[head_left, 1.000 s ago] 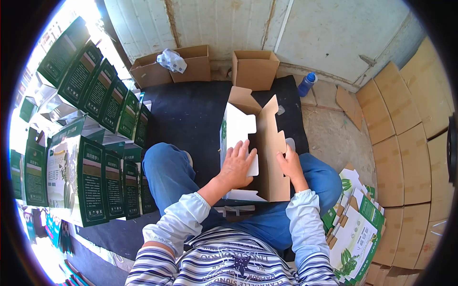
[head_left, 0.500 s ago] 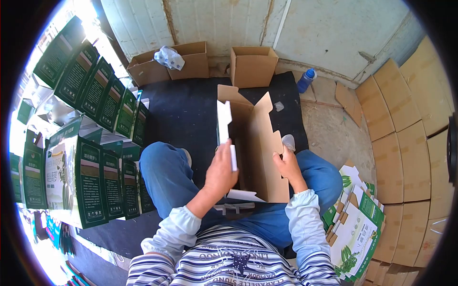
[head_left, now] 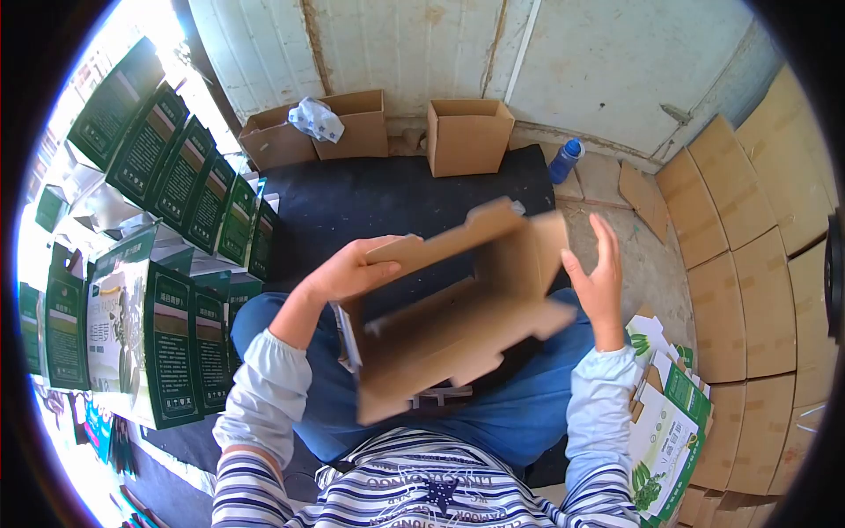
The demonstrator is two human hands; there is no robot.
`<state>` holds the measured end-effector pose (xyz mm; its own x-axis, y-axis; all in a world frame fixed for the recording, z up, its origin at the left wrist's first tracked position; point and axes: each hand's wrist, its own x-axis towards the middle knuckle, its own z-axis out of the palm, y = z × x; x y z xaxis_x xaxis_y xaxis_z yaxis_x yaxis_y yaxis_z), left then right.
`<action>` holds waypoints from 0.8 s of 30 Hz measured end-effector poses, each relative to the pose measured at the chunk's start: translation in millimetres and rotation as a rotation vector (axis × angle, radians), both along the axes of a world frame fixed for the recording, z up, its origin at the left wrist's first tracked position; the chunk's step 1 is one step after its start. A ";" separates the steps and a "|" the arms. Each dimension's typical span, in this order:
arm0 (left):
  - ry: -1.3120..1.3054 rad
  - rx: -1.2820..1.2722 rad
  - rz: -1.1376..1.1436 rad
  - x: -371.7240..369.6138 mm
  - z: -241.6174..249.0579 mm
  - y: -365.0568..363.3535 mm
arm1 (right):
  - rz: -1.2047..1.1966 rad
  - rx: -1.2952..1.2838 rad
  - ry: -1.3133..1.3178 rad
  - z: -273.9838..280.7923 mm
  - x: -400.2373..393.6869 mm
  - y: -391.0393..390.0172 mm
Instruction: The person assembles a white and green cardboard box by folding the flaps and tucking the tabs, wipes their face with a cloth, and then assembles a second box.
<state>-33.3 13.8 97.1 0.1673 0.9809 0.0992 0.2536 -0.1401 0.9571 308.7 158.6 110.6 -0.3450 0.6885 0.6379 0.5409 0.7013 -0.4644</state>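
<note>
A cardboard box [head_left: 458,345] with notched flaps is tilted over my lap, blurred by motion. Its plain brown inside faces me, and dark floor shows through the opening. My left hand [head_left: 354,267] grips the box's far left edge, thumb on the near face of the panel and fingers behind it. On the other side, my right hand [head_left: 598,277] is spread, with fingers up and thumb beside the right-hand flap, holding nothing.
Green and white printed boxes [head_left: 172,343] stand in rows at left. Flat printed cartons [head_left: 660,440] lie at right, before stacked brown boxes [head_left: 717,282]. Open brown boxes [head_left: 471,141] and a blue bottle [head_left: 565,161] stand by the back wall.
The box has turned from upright and lengthwise to tilted and slanting across my lap. My left hand has moved up and left with it; my right hand has come off its edge and opened.
</note>
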 end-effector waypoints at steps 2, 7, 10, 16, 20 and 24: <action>0.024 -0.093 -0.171 -3.7 7.1 19.7 | 0.184 -0.072 -0.328 33.1 -9.8 -1.8; 0.354 -0.106 -0.365 2.5 21.1 69.9 | 0.642 -0.577 -0.776 8.0 -41.4 -3.7; 0.551 0.104 -0.002 -11.7 34.0 80.0 | 0.545 -0.604 -0.582 -27.5 -41.1 -3.6; 0.287 0.353 0.985 -58.7 28.4 30.7 | 0.306 -0.866 -0.316 -45.4 -34.5 -6.2; 0.286 -0.101 0.717 -16.6 -54.2 23.6 | 0.261 -0.971 -0.097 -84.3 -40.8 3.6; 0.373 -0.285 0.605 22.6 -63.8 49.8 | 0.240 -1.076 0.053 -113.1 -41.8 7.1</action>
